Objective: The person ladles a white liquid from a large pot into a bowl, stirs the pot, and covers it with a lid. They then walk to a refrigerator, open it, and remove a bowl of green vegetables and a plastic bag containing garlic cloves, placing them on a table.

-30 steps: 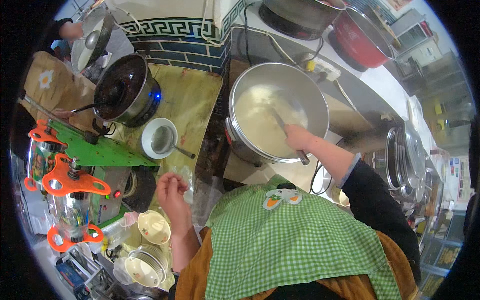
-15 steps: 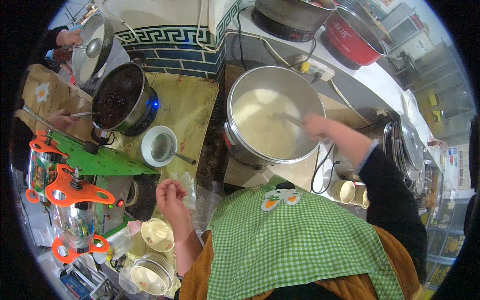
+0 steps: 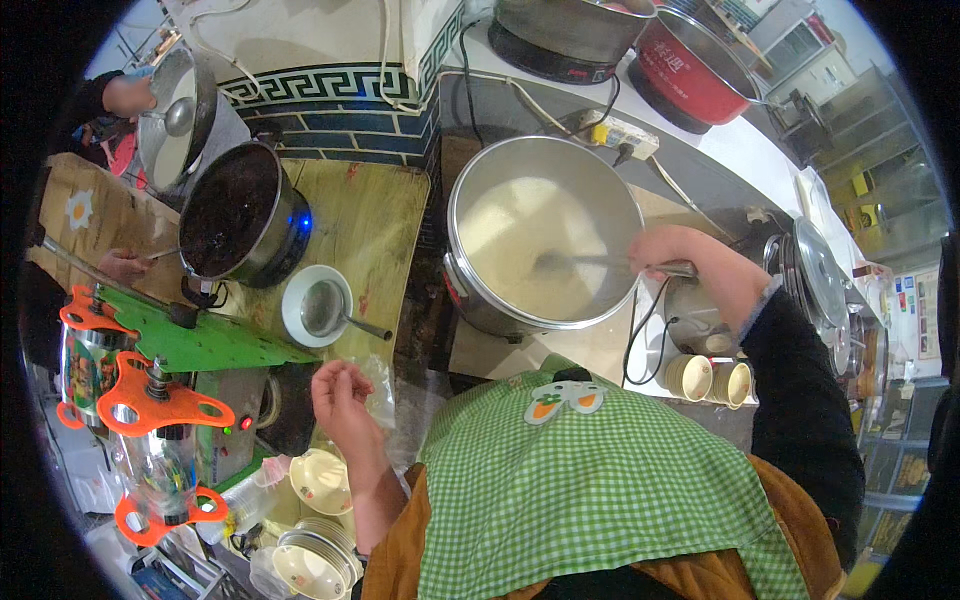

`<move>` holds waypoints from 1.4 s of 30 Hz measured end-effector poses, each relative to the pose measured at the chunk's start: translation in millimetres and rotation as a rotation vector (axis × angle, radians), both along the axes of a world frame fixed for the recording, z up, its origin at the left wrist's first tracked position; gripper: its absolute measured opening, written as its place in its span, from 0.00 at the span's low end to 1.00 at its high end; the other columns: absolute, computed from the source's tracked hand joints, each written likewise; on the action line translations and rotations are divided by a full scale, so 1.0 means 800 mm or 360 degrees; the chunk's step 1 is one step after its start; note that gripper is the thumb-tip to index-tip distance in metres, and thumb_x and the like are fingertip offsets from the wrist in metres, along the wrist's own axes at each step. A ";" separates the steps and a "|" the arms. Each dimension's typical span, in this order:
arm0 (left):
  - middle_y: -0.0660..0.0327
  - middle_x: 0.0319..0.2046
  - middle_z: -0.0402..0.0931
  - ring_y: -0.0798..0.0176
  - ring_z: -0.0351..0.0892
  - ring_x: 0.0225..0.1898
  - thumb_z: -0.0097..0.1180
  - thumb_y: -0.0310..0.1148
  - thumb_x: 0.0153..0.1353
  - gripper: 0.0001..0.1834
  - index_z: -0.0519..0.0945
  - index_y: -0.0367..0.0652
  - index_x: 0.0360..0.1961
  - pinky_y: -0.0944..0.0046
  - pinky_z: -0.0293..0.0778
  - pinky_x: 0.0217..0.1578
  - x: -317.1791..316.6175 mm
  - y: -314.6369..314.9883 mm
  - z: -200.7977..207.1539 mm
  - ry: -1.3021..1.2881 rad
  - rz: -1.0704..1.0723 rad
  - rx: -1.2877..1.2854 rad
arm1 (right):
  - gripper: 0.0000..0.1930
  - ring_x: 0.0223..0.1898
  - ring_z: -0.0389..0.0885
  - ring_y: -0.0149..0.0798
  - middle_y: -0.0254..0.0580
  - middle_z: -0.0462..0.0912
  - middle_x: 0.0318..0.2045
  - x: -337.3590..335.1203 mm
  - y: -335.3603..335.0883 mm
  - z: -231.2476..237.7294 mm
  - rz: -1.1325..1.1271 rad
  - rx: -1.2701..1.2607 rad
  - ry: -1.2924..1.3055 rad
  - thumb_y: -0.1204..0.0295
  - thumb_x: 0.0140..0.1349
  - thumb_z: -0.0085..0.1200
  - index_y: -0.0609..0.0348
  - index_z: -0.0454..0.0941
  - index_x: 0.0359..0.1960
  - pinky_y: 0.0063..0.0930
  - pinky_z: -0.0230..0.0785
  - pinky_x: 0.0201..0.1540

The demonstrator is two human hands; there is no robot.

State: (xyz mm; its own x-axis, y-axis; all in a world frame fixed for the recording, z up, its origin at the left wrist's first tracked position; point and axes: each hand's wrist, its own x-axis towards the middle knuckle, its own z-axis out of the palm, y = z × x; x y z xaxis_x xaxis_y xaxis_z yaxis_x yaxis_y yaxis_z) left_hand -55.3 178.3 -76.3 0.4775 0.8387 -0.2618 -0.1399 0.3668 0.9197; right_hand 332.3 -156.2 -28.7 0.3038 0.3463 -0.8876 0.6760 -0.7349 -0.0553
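Observation:
My right hand (image 3: 660,250) grips the metal handle of a ladle (image 3: 602,261) at the pot's right rim. The ladle's lower end dips into pale, milky liquid (image 3: 520,225) inside a large steel pot (image 3: 462,275), so its bowl is mostly hidden. To the left, my left hand (image 3: 343,388) hovers with fingers curled together and nothing visible in them. Just beyond it stands a white bowl (image 3: 291,310) with a round strainer (image 3: 320,305) resting in it, its handle jutting over the rim.
At the left, a pot of dark contents (image 3: 230,215) sits on a lit cooker; another person's hands work there. A machine with orange knobs (image 3: 165,395) and stacked bowls (image 3: 310,560) stand nearer. A power strip (image 3: 620,135), red pot (image 3: 690,70) and lids (image 3: 820,270) lie right.
My right hand has shifted slightly right and turned, bringing the ladle's handle nearly level across the pot. My left hand stays almost in place. The view has shifted slightly.

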 end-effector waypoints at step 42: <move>0.61 0.31 0.74 0.71 0.70 0.25 0.46 0.27 0.66 0.05 0.73 0.40 0.41 0.71 0.67 0.27 0.008 -0.018 0.002 0.0072 -0.0063 0.0025 | 0.12 0.29 0.81 0.55 0.58 0.81 0.31 -0.076 0.073 -0.111 -0.0201 0.0561 -0.0468 0.74 0.48 0.50 0.64 0.79 0.36 0.44 0.73 0.32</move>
State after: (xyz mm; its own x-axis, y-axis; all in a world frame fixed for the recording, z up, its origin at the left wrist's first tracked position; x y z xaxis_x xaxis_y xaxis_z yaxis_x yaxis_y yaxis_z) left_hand -48.7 164.0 -74.4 0.4982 0.8237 -0.2710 -0.0837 0.3567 0.9305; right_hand 271.5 -98.1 -117.8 0.5838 0.5550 -0.5926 0.6067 -0.7832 -0.1359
